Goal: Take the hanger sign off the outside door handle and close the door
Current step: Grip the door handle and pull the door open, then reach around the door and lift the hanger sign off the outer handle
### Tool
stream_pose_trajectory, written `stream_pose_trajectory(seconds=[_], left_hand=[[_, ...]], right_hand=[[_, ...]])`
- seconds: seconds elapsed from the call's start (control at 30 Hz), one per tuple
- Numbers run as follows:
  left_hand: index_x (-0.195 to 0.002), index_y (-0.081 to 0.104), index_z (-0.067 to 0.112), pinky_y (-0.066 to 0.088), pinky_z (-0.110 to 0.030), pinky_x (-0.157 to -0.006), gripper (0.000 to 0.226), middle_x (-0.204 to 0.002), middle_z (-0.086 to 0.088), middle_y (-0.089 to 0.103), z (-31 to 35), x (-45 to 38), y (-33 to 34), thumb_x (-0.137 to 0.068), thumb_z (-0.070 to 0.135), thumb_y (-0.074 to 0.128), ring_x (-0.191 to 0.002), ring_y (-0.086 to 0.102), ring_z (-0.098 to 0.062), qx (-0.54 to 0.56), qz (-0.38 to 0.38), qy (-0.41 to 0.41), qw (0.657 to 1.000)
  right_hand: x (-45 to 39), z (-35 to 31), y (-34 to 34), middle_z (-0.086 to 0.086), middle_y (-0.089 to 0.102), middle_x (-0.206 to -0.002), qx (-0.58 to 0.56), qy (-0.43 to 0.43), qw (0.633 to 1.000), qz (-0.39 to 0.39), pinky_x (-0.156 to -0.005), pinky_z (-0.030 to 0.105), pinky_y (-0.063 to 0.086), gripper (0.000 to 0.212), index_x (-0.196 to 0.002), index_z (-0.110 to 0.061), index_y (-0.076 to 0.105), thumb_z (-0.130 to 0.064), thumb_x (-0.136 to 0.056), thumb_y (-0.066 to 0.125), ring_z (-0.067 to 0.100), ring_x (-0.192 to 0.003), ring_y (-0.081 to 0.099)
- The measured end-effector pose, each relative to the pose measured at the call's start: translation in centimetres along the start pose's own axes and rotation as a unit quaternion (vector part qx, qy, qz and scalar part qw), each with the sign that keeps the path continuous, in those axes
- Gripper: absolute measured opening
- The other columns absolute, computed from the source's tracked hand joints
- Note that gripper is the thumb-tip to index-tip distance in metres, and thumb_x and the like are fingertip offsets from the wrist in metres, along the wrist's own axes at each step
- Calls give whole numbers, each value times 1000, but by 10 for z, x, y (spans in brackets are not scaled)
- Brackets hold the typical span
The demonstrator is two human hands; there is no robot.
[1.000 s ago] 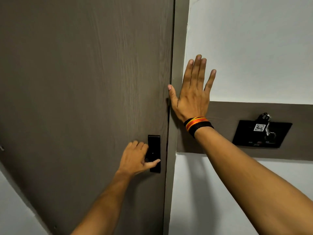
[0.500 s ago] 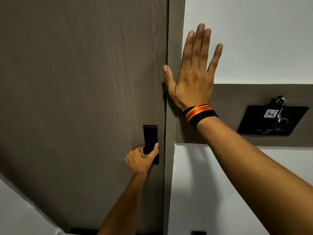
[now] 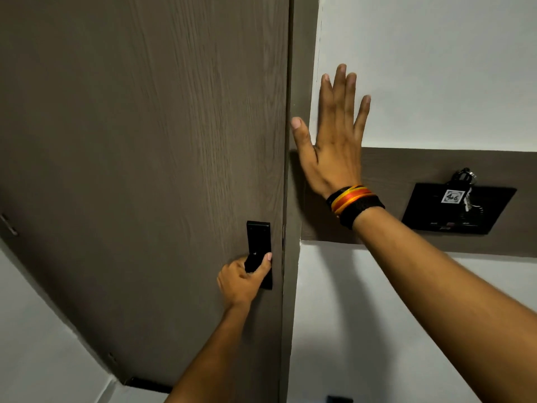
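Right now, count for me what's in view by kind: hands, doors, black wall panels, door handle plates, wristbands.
Hands: 2, the left hand and the right hand
Doors: 1, the door
Black wall panels: 1, the wall panel
Door handle plates: 1, the handle plate
Wristbands: 1, the wristband
Total: 6

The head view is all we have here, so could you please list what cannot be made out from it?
- Hanger sign: nowhere in the head view; the outside face of the door is turned away.
- Door handle: its lower part is covered by the left hand.
- Right hand: its palm faces the wall, so contact is unclear.
- Wall panel: its small labels are too tiny.
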State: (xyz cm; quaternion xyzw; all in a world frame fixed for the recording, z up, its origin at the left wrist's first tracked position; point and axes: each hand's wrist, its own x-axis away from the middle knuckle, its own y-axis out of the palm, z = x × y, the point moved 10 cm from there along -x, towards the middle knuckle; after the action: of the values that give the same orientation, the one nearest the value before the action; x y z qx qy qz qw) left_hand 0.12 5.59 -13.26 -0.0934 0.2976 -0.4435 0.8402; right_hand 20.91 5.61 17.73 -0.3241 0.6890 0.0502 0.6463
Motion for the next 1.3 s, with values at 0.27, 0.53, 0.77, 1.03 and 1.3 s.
stream_pose_trajectory(seconds=[0.27, 0.53, 0.77, 1.03, 1.3], left_hand=[[-47, 29, 25, 25, -21, -43, 71, -39, 8, 34, 32, 13, -55, -73, 82, 61, -36, 32, -8, -219, -50, 174, 959], [-56, 55, 18, 47, -30, -61, 56, -53, 11, 46, 44, 47, -93, -74, 70, 67, -51, 49, -14, -260, -53, 249, 932], [-68, 60, 16, 42, -31, -65, 56, -64, 5, 52, 42, 88, -134, -78, 70, 64, -63, 46, -15, -322, -44, 244, 914], [-70, 50, 15, 38, -27, -60, 56, -69, 5, 45, 37, 130, -189, -80, 70, 62, -66, 41, -14, -360, -44, 227, 904], [-87, 71, 8, 54, -41, -69, 78, -85, -5, 66, 21, 159, -240, -84, 81, 46, -81, 58, -23, -365, -65, 188, 909]], right_hand=[[142, 9, -3, 9, 35, -165, -228, 1, 970, -91, -128, 48, 15, 50, -150, -11, 44, -17, -101, 55, 22, -156, 26], [253, 13, 81, -10, 73, -103, -239, 149, 838, -467, -91, 40, 58, 35, -134, -26, 60, -25, -99, 57, 17, -93, 70], [298, -41, 93, -8, 69, -82, -254, 67, 786, -560, -65, 28, 52, 33, -120, -22, 67, -15, -92, 53, 16, -73, 66], [322, -95, 71, 2, 78, -101, -254, -99, 809, -520, -76, 36, 57, 31, -117, -24, 73, -25, -95, 52, 30, -95, 71], [336, -165, 22, 8, 70, -79, -221, -207, 843, -445, -55, 33, 33, 22, -74, -15, 59, -26, -90, 48, 35, -69, 67]])
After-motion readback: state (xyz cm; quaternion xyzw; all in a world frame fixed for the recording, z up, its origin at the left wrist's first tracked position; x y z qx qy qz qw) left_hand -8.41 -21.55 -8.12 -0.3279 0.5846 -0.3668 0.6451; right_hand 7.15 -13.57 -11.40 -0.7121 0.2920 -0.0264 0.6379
